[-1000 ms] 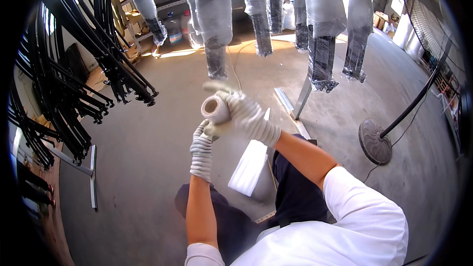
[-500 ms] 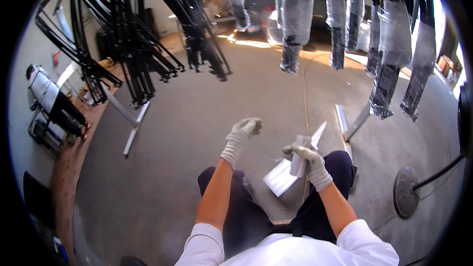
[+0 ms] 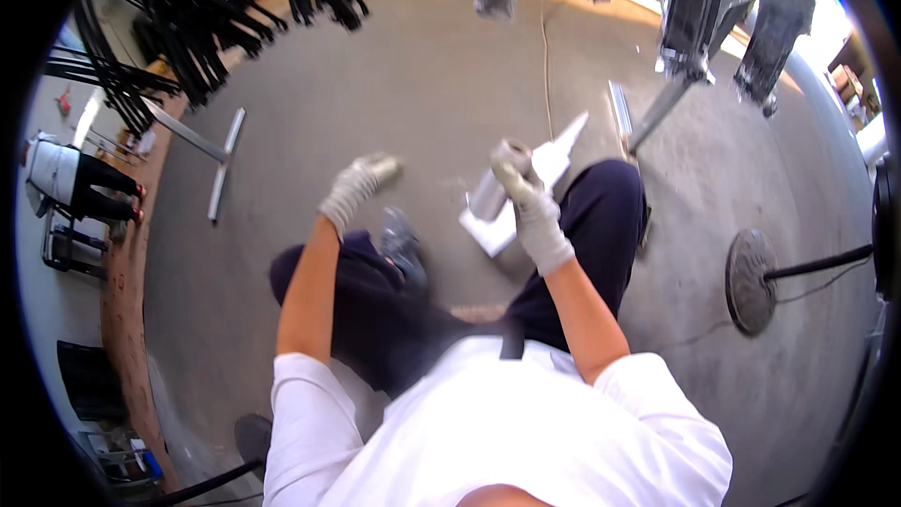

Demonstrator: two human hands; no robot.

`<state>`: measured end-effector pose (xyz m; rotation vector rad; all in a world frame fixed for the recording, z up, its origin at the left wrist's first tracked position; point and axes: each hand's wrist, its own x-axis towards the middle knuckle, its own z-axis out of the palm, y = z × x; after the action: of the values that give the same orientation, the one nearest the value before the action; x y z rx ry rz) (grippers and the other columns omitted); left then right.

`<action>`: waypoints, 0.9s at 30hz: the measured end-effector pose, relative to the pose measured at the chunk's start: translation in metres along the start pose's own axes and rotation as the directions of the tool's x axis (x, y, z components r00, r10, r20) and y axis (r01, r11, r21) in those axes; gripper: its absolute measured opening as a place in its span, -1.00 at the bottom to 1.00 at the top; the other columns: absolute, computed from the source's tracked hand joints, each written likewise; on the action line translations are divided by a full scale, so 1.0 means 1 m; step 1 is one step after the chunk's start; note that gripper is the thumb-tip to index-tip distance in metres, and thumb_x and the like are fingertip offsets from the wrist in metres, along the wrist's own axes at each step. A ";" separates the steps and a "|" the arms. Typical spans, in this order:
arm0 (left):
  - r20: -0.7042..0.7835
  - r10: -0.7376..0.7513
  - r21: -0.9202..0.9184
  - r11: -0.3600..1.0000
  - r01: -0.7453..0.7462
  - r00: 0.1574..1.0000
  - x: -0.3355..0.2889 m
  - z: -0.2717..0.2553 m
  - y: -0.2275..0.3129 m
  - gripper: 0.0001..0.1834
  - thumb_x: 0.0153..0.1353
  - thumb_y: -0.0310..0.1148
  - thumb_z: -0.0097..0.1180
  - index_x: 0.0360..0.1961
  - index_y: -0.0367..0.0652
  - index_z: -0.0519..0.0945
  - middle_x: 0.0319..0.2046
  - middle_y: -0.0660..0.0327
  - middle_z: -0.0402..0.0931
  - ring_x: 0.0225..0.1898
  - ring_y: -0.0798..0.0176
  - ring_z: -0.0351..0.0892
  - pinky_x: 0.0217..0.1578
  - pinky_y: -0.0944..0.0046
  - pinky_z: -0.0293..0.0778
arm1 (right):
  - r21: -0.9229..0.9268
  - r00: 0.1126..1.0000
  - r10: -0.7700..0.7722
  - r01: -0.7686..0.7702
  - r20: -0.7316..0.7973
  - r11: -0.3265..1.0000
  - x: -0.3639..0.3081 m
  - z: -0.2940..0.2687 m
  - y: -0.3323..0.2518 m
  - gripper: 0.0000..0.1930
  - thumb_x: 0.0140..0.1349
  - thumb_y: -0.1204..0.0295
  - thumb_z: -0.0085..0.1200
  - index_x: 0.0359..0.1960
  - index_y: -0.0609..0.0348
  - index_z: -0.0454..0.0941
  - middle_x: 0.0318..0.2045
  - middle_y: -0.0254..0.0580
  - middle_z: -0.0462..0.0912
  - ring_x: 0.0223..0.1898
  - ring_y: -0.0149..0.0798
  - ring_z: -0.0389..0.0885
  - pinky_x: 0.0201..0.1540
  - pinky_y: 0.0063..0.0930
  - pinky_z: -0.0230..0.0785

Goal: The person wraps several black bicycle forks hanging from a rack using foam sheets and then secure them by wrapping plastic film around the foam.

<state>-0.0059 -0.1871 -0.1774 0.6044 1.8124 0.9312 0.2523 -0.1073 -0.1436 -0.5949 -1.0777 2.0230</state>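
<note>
The right hand (image 3: 540,216), gloved, closes around a pale roll (image 3: 496,190) of wrapping film or tape, held upright above the lap with its top end near the fingertips. The left hand (image 3: 357,190), also gloved, holds nothing; it hangs out to the left over the floor (image 3: 422,66), fingers loosely curled, well apart from the roll. Just behind the roll, a white sheet (image 3: 526,197) lies on the floor beside the right knee, one corner pointing away. The person sits or crouches in dark trousers and a white shirt.

The picture is blurred, so the head seems to be turning. Judging from this, handling the roll well means a firm but not crushing grip round its middle, so the core keeps its shape, with the free end facing the empty hand. The left hand would do best to come in close and find that loose end before anything is pulled, keeping the film flat and untwisted.

Overhead, wrapped parts (image 3: 699,9) and black bars (image 3: 197,0) hang on racks; a round stand base (image 3: 751,282) sits right.
</note>
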 end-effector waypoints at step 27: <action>0.095 -0.311 -0.502 0.805 0.315 0.946 0.103 0.087 -0.184 -0.73 0.09 -0.22 -0.13 -0.18 0.00 0.42 -0.22 0.34 0.40 -0.33 0.44 0.38 -0.33 0.37 0.30 | -0.979 0.948 0.317 0.042 -0.023 -0.199 0.180 -0.110 0.301 -0.68 -0.07 0.34 -0.03 -0.24 0.13 0.31 -0.27 -0.08 0.40 -0.18 -0.12 0.37 -0.15 -0.32 0.23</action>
<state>0.0325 -0.1893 -0.4025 -0.0329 1.4996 1.1153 0.0976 -0.0190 -0.4656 -1.2841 -2.9389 0.7895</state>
